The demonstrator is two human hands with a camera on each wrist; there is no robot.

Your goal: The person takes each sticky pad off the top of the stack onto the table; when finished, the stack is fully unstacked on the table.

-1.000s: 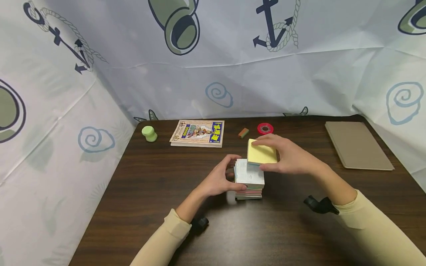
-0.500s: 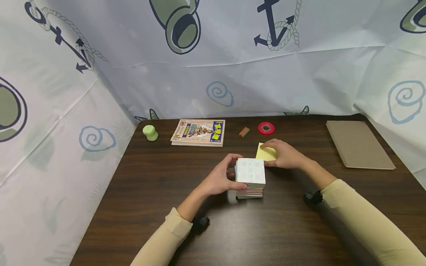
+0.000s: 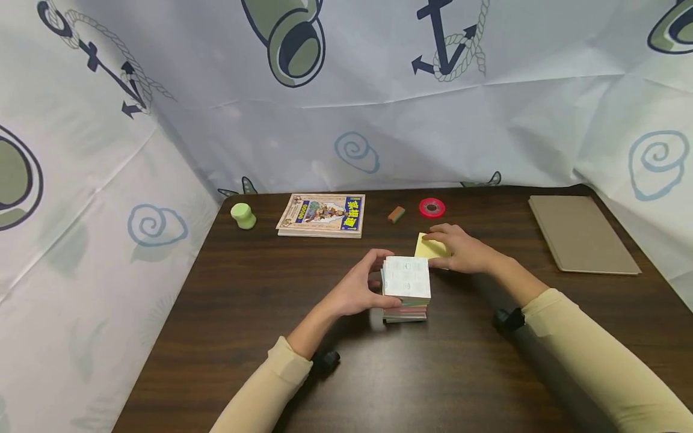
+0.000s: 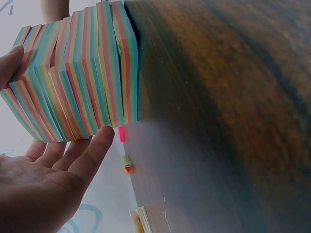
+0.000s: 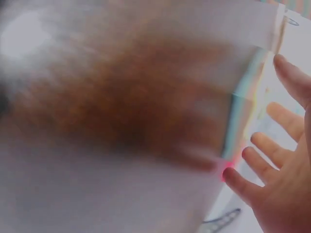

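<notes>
A stack of multicoloured sticky-note pads (image 3: 406, 290) stands mid-table, its top sheet white with a faint print. My left hand (image 3: 379, 279) grips the stack's left side, thumb on the near edge and fingers round the far edge. In the left wrist view the striped pad edges (image 4: 77, 73) fill the top left, with my fingers (image 4: 92, 150) against them. A yellow pad (image 3: 428, 245) lies flat on the table just behind and right of the stack. My right hand (image 3: 441, 243) rests on it, and its fingers (image 5: 262, 160) look spread and relaxed in the blurred right wrist view.
Along the back of the dark wooden table (image 3: 243, 300) lie a green cylinder (image 3: 243, 216), a comic book (image 3: 321, 215), a small eraser-like block (image 3: 397, 214) and a red tape roll (image 3: 431, 208). A grey-brown notebook (image 3: 582, 234) lies at the right. Printed cloth walls stand behind and left.
My right hand carried the yellow pad off the top of the stack, back and right, and set it down on the table. My left hand stayed on the stack.
</notes>
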